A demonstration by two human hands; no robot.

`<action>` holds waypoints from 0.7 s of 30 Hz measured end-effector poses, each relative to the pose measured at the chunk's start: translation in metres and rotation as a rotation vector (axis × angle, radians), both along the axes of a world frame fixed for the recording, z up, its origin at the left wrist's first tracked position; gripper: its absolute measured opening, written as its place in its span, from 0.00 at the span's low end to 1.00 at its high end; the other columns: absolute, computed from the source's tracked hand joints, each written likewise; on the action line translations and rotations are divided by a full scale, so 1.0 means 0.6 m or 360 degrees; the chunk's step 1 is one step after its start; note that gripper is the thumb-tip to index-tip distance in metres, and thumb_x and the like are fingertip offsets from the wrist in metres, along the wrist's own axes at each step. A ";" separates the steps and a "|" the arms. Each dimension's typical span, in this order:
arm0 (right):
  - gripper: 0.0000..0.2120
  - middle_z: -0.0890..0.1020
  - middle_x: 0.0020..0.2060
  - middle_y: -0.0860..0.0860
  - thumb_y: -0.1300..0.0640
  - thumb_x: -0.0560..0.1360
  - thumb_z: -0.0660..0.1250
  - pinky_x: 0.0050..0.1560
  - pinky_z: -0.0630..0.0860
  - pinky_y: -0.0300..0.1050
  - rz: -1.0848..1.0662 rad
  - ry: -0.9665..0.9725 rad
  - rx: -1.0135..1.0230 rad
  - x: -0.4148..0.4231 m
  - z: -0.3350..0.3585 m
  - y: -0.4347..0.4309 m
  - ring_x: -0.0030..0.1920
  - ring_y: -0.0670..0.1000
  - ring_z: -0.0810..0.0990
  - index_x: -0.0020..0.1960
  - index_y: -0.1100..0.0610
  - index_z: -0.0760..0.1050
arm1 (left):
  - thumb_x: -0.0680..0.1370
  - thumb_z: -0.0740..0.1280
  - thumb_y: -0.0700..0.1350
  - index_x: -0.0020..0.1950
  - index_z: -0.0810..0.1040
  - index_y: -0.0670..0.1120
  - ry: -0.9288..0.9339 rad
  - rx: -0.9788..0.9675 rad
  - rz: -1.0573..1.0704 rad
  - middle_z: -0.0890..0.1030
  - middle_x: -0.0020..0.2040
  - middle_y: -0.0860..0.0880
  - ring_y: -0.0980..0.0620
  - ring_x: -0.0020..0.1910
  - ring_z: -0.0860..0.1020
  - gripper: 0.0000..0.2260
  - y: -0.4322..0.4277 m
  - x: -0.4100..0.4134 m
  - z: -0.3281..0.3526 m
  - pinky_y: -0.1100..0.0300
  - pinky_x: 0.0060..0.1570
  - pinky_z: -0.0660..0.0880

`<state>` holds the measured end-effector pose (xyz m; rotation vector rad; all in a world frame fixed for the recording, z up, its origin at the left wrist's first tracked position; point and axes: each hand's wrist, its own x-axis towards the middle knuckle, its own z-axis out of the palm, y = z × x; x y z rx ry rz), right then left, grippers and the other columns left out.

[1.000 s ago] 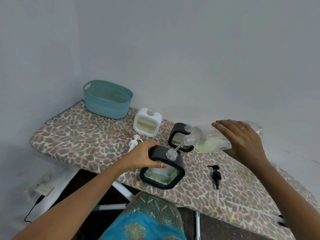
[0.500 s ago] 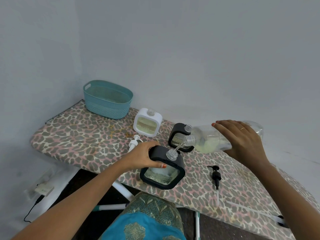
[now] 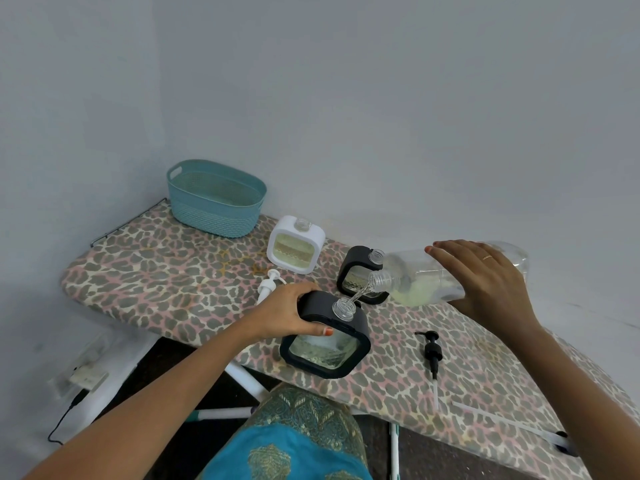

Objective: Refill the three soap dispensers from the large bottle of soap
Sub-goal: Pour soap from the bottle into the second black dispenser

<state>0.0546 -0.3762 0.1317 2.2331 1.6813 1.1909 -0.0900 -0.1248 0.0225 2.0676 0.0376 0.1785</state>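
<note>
Large bottle [image 3: 433,280]: held almost flat above the board, long axis running from 3 o'clock, where the base is, to 9 o'clock, where the open neck is; neck dipped slightly toward 8 o'clock; pale yellow-green soap pooled along the lower side.
Stream: thin clear thread falling from the neck into the near dispenser's mouth.
Right hand [image 3: 485,278]: clasped over the bottle's top and far side, fingers spread along the barrel, ring on one finger.
Near black dispenser [image 3: 327,336]: at the board's front edge, tipped back toward the person, threaded mouth up and toward 1 o'clock; soap level inside hard to judge, possibly shallow.
Left hand [image 3: 287,315]: wrapped round the dispenser's left top corner, thumb across the front.
Far black dispenser [image 3: 358,273]: upright, just behind the bottle's neck, at 1 o'clock from the near one, mouth open.
White dispenser [image 3: 296,245]: upright at 11 o'clock from the near one, uncapped.
White pump [image 3: 268,284]: lying just beside the left hand.
Black pump [image 3: 432,351]: lying at 3 o'clock from the near dispenser, tube pointing to 6 o'clock.
Teal basket [image 3: 214,199]: at the board's far left end.
Ironing board [image 3: 166,278]: leopard-print cover.
Against half a second ago: bottle, both hands and dispensers in the same places; pour unbroken.
</note>
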 end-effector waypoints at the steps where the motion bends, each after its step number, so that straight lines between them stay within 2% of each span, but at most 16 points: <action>1: 0.32 0.83 0.50 0.58 0.59 0.54 0.83 0.48 0.77 0.53 0.0002 0.0001 0.0000 0.000 0.000 0.000 0.48 0.59 0.83 0.56 0.62 0.79 | 0.66 0.77 0.48 0.53 0.75 0.41 -0.0001 0.0002 0.0002 0.79 0.48 0.43 0.46 0.48 0.78 0.20 0.000 0.000 0.000 0.47 0.52 0.75; 21: 0.31 0.83 0.50 0.57 0.61 0.54 0.82 0.49 0.77 0.53 0.0007 0.0003 -0.0011 0.003 -0.001 -0.002 0.49 0.58 0.82 0.56 0.61 0.79 | 0.66 0.77 0.47 0.55 0.75 0.43 -0.0006 -0.0032 0.0010 0.80 0.50 0.45 0.49 0.49 0.78 0.21 -0.002 0.001 -0.003 0.50 0.53 0.76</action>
